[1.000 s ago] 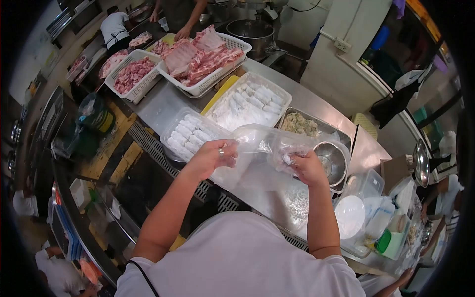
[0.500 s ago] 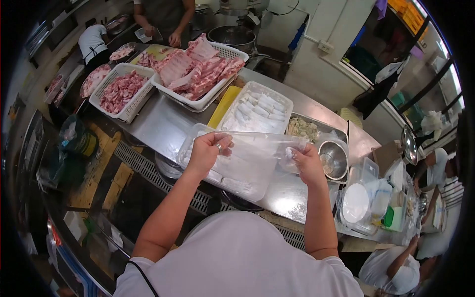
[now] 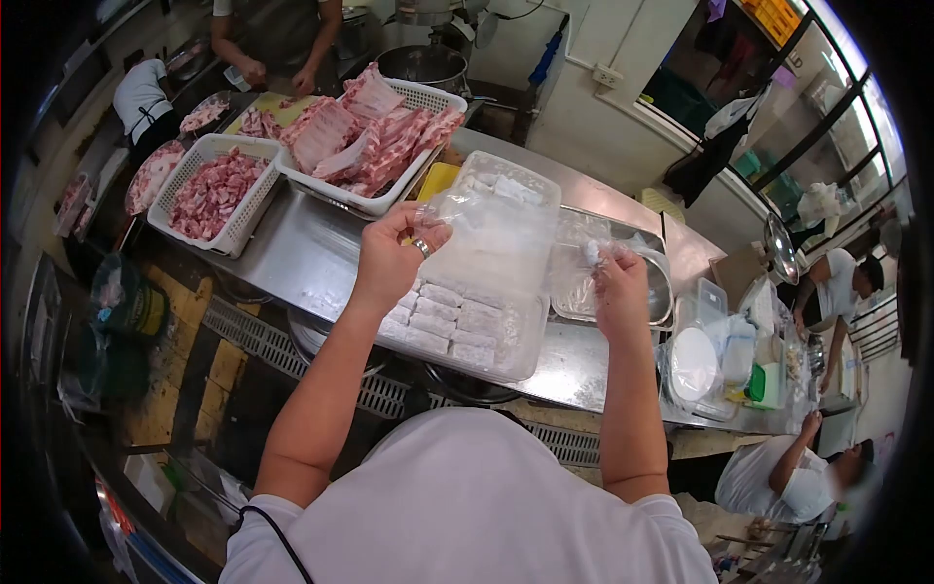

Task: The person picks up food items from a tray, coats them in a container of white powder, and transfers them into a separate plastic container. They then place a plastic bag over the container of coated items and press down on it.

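Note:
A clear plastic sheet (image 3: 491,238) is stretched between my hands over the trays. My left hand (image 3: 399,255) pinches its left edge, a ring on one finger. Its right part is pinched in my right hand (image 3: 620,282). Below the sheet, a white tray (image 3: 530,341) holds several white-coated rolls (image 3: 433,310) in rows. Behind it stands a second tray (image 3: 547,185) with more white pieces, partly hidden by the sheet. To the right, a metal tray (image 3: 660,234) with a metal bowl (image 3: 660,292) is partly seen through the plastic.
White baskets hold cut meat (image 3: 219,192) and ribs (image 3: 375,136) at the back left. A yellow board (image 3: 440,180) lies behind the trays. Plastic containers (image 3: 694,365) stand at the right. A person (image 3: 282,39) stands across the table; co-workers (image 3: 778,477) are at the right.
The plastic sheet has moved up and away, uncovering more rolls in the near tray. My left hand has risen and my right hand has shifted slightly right. The whole view has shifted a little.

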`<action>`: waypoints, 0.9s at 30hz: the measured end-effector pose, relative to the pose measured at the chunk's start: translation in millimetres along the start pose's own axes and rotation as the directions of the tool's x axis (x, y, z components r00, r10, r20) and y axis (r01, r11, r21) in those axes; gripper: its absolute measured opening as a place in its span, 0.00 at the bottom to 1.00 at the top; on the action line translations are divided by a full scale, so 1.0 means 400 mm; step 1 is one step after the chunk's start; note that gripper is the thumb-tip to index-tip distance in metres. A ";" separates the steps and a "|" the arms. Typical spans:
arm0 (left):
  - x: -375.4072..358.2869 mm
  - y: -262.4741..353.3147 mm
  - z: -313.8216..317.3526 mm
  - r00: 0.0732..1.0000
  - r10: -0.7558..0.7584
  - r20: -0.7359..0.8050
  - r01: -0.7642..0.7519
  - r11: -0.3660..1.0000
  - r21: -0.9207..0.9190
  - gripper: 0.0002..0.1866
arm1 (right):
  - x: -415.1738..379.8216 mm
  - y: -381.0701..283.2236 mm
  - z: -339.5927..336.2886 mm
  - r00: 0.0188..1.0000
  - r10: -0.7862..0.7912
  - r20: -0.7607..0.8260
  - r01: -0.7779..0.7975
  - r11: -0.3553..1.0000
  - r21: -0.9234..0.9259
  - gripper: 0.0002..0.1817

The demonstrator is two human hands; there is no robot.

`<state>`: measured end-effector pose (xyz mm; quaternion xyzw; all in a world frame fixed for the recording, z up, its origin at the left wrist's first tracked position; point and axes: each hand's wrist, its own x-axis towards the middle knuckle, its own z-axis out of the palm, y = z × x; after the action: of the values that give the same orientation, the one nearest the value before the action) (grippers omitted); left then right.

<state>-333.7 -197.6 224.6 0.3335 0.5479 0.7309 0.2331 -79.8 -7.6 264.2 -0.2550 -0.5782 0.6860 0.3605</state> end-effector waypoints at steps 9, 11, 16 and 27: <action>-0.147 -0.002 -0.135 0.988 0.111 0.111 -0.153 0.835 0.529 0.04 | -0.114 0.171 -0.008 0.977 0.076 0.200 0.021 0.897 -0.442 0.06; -0.179 -0.035 -0.157 0.993 0.037 0.116 -0.107 0.718 0.687 0.04 | -0.137 0.206 0.035 0.954 0.261 0.148 -0.159 0.857 -0.490 0.06; -0.193 -0.057 -0.170 0.989 -0.032 0.143 -0.111 0.470 0.876 0.06 | -0.131 0.236 0.081 0.909 0.387 0.155 -0.191 0.717 -0.670 0.12; -0.184 -0.018 -0.144 0.957 -0.287 0.046 0.041 0.290 0.956 0.07 | -0.127 0.240 0.079 0.863 0.400 0.309 0.062 0.523 -0.850 0.11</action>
<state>-327.6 -284.6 190.3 0.4226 0.8751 0.2014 0.1228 -92.0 -73.8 173.4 -0.2786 -0.8743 0.3966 -0.0283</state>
